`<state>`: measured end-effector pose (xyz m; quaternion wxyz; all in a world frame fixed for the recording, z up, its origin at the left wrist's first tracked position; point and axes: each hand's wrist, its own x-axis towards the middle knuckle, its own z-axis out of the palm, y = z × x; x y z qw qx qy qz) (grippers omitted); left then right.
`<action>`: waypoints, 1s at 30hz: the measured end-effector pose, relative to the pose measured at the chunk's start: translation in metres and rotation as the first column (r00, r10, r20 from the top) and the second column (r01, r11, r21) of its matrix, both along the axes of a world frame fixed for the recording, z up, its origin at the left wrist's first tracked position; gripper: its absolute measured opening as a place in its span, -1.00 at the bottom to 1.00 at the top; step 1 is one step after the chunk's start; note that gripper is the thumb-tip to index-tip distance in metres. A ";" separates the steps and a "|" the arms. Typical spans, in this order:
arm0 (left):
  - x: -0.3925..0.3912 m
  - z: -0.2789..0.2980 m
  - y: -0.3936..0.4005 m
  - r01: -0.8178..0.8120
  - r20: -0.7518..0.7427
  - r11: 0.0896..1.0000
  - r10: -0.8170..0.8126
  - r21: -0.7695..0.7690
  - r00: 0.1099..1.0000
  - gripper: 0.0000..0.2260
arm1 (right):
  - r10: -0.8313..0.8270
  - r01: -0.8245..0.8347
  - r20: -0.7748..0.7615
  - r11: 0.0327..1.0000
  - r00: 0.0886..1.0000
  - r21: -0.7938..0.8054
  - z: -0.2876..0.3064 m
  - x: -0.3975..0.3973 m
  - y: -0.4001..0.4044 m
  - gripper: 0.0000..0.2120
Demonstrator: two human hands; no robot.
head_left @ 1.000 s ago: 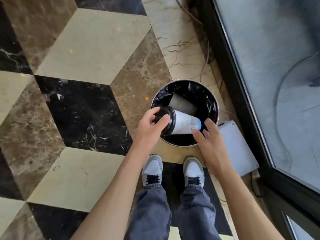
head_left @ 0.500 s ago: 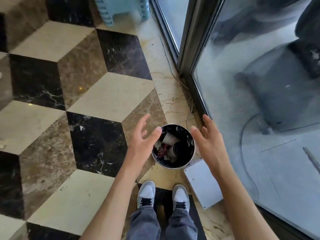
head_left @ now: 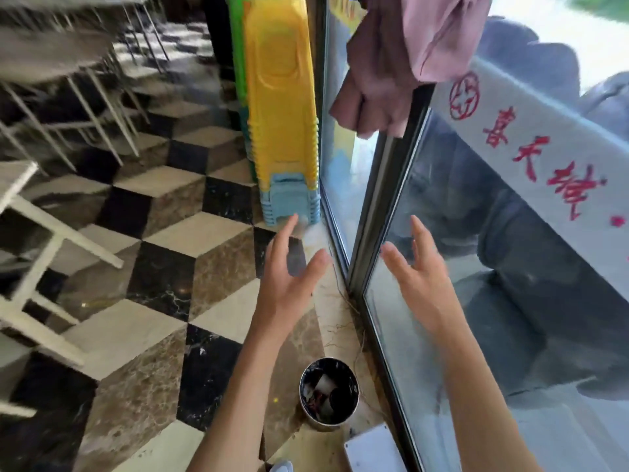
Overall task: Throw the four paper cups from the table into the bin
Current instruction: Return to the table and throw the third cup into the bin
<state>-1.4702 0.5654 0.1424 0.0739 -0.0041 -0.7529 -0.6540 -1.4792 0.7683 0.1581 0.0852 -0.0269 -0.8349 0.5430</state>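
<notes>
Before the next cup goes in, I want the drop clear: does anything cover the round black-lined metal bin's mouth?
Nothing visible does. The bin stands open beside the glass door, both hands empty above.

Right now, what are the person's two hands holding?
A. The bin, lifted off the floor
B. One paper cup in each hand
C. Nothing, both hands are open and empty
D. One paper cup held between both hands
C: the left hand and the right hand are both spread open with nothing in them, while the bin stands on the floor below, with trash inside.
</notes>
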 end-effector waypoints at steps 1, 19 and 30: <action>0.004 0.014 -0.004 -0.013 -0.021 1.000 0.013 0.001 1.000 -0.39 | 0.013 -0.013 -0.026 1.000 1.000 0.007 0.016 0.002 -0.001 -0.28; 0.170 0.088 -0.178 -0.518 -0.135 0.855 0.514 0.007 0.847 -0.35 | 0.512 -0.520 -0.177 0.854 0.840 0.002 0.100 0.086 -0.198 -0.14; 0.495 0.089 -0.375 -0.919 -0.124 0.393 0.914 0.030 0.387 -0.30 | 0.922 -0.935 -0.155 0.351 0.354 -0.049 0.106 0.321 -0.477 -0.27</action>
